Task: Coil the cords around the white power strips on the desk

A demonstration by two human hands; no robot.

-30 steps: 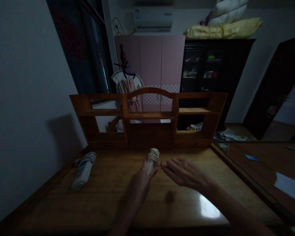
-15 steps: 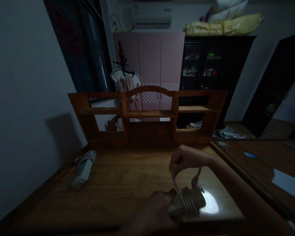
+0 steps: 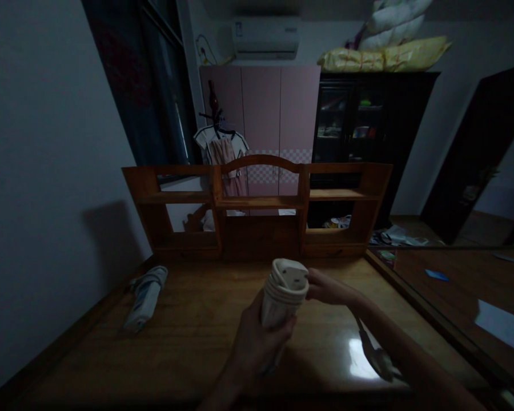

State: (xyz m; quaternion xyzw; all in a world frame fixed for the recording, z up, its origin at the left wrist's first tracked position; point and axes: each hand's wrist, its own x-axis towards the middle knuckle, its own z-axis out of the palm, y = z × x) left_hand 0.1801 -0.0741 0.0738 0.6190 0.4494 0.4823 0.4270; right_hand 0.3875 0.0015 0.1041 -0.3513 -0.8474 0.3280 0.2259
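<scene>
My left hand point(image 3: 259, 337) is wrapped round a white power strip point(image 3: 276, 311), holding it tilted upright above the wooden desktop. Several turns of its white cord point(image 3: 285, 294) loop round the upper end of the strip. At that end's right side is my right hand point(image 3: 325, 287), its fingers closed on the cord; the fingertips are partly hidden behind the strip. The cord's loose end passes behind my right forearm, and its plug point(image 3: 379, 362) hangs below, near the desktop. A second power strip point(image 3: 145, 299), with its cord wound round it, lies at the desktop's left.
A wooden shelf unit point(image 3: 261, 202) stands along the back of the desktop point(image 3: 205, 319). To the left is a white wall point(image 3: 47, 171). Beyond a raised edge on the right, a brown surface point(image 3: 462, 291) bears a white sheet point(image 3: 503, 325) and a blue card point(image 3: 436, 275).
My left hand has raised the power strip and turned it upright. My right hand has come down to the strip's top end, and the plug now dangles farther right.
</scene>
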